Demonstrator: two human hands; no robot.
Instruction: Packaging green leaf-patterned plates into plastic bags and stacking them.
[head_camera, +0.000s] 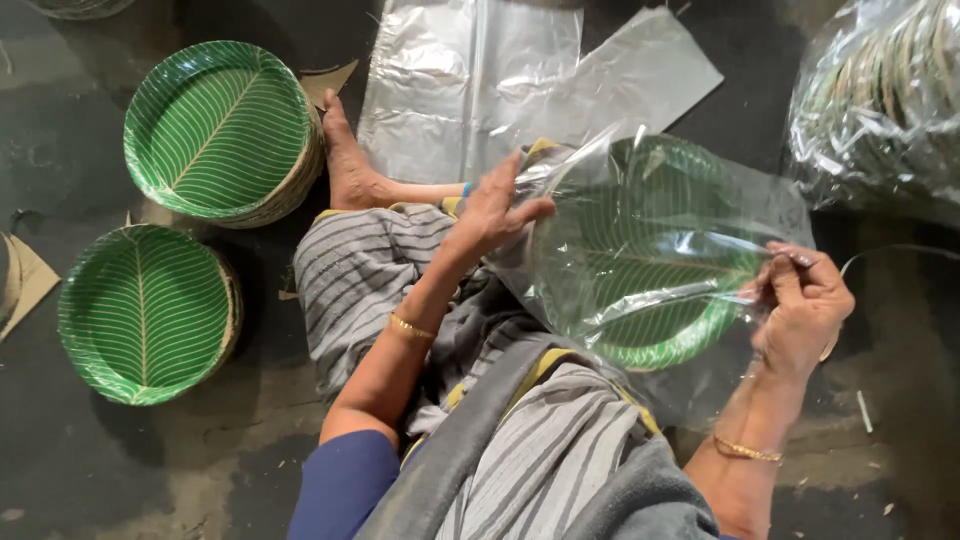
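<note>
A clear plastic bag (660, 250) with green leaf-print plates (650, 250) inside is held at centre-right over the lap, pinched by the left hand (495, 210) and right hand (800, 300). Two plate stacks (215, 130) are seen far left.

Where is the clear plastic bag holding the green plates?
Head view, right of centre: the clear plastic bag sits over the person's lap, stretched between the left hand and right hand.
</note>
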